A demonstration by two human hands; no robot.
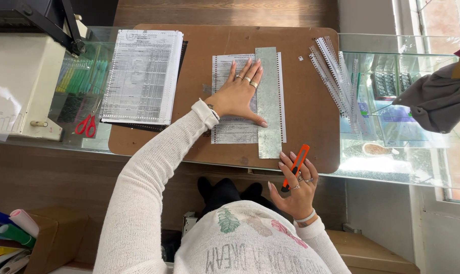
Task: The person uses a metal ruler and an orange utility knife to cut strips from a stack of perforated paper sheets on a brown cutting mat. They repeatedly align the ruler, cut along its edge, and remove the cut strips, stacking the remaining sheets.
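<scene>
My left hand (239, 94) lies flat, fingers spread, on a printed sheet with perforated edges (235, 129) in the middle of a brown board (199, 101). Its thumb rests against a long grey metal straightedge (268, 101) laid lengthwise over the sheet's right side. My right hand (297, 186) is held near my body, below the board's front edge, gripping an orange utility knife (297, 165) that points up toward the straightedge's near end.
A stack of printed forms (142, 76) lies at the board's left. Cut perforated strips (331, 71) are piled at its right. Red scissors (87, 124) and a white machine (22, 81) sit on the glass counter (392, 167). Another person's grey sleeve (435, 99) is at far right.
</scene>
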